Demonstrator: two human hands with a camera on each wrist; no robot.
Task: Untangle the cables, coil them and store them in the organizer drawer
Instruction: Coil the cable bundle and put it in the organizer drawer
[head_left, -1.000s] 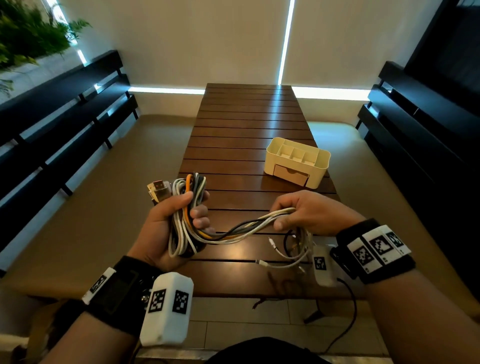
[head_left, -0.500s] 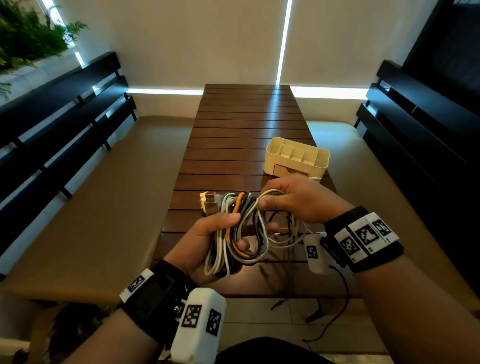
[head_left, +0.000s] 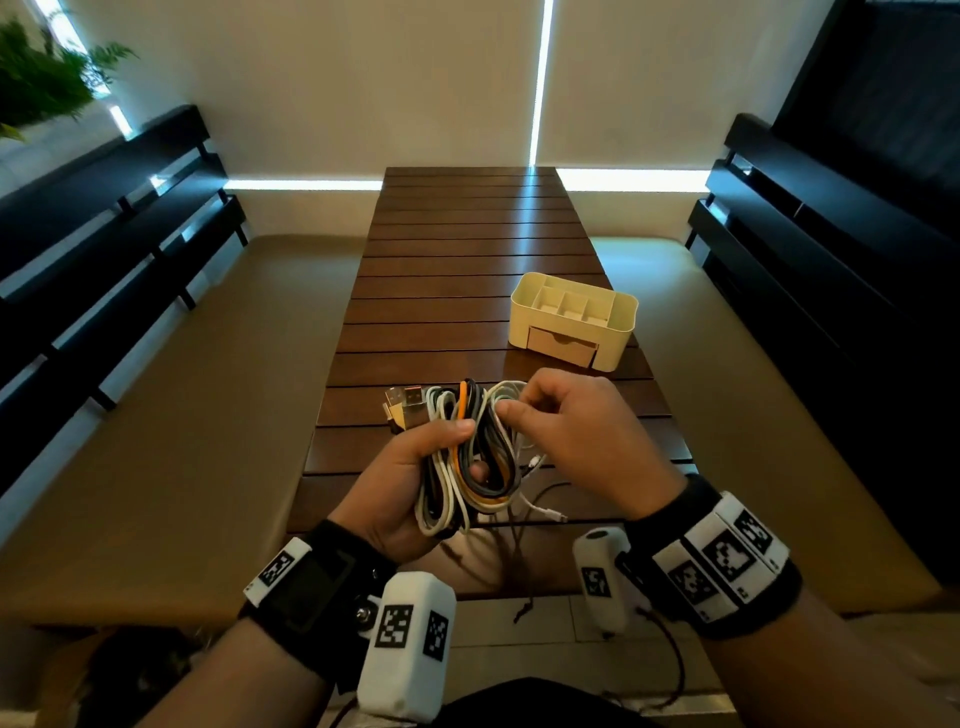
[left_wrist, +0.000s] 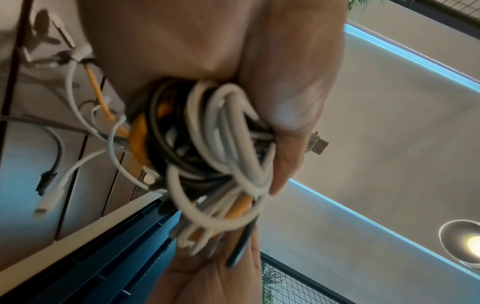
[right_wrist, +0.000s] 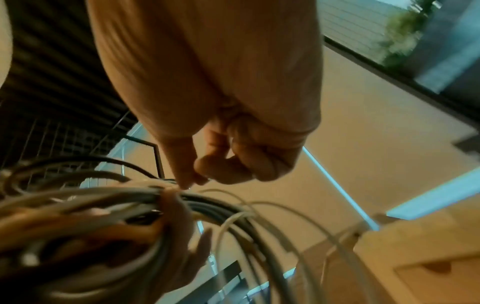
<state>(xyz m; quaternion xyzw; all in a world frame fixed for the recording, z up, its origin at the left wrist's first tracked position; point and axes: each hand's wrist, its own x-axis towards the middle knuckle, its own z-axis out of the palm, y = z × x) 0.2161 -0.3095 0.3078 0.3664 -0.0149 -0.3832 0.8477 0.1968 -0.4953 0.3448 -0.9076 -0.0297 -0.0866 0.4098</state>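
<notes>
**A:** Head view: what is in hand?

**B:** The left hand grips a bundle of cables above the near end of the worktop, fingers curled round loops that run lengthwise away from the person. The right hand, just beside it, pinches a white strand at the bundle's far top.

**A:** And the organizer?

**B:** Beyond the right hand, nearer that side, its drawer shut, by my reading.

**A:** Left wrist view?

**B:** White, black and orange cables wedged in the left hand's curled fingers; loose plug ends dangle toward the worktop.

**A:** Right wrist view?

**B:** Blurred. The right hand closes thumb and forefinger narrowly on a strand where the cables arc past; the drawer front lies lower right.
</notes>
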